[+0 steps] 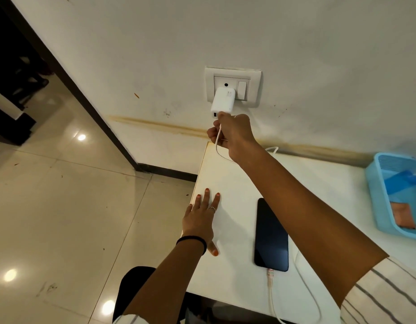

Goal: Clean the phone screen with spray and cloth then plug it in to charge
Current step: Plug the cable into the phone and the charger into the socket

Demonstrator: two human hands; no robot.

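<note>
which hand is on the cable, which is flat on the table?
Right hand pinches the cable at the charger; left hand lies flat on the table.

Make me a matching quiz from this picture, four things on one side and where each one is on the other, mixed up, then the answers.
Things:
1. phone
2. charger
3. left hand
4. basket

Places:
A. plugged into the wall socket
B. flat on the table near its left edge
C. at the table's right side
D. face up on the table with a cable in its near end

Pairs: 1-D, 2-A, 3-B, 4-C

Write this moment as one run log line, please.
right hand: pinches white cable at white wall charger | left hand: flat on white table | black phone: cabled
</note>
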